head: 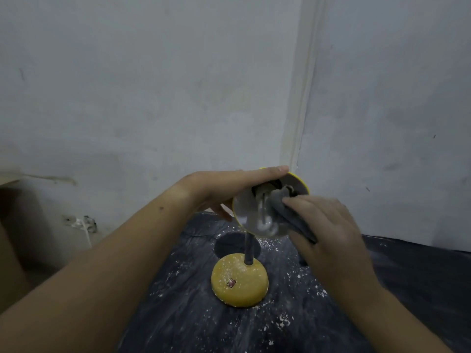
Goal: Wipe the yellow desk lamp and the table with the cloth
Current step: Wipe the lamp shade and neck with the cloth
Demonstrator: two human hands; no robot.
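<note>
Lamp (pixel 239 281) stands on the dark table (pixel 407 289), near the corner where two grey walls (pixel 153 85) meet. Its yellow base sits flat, and a grey neck rises from it to the shade (pixel 244 207), which is tipped so that its open, pale inside faces the camera.

The left hand (pixel 229 189) is wrapped round the shade from behind and to the left of the base, thumb along the top rim and fingers under the lower edge. This grip looks meant to steady the shade and hold its mouth turned toward the person, so the neck does not give way under pressure.

The right hand (pixel 323 225), right of the base and above it, is closed on a bunched grey cloth (pixel 283 210). Its fingertips press the cloth into the shade beside the white bulb (pixel 262 217). Bunching the cloth probably lets it reach the curved inner wall around the bulb.

White powder lies scattered on the table all round the base, and specks dot the top of the base too, near a small red mark. Just behind the base there is a round, cleaner patch of table. By this evidence the step in hand is the inside of the shade; the base and the table seem not yet wiped.

To the far left of the base, a brown box (pixel 10 238) sits below table level.
</note>
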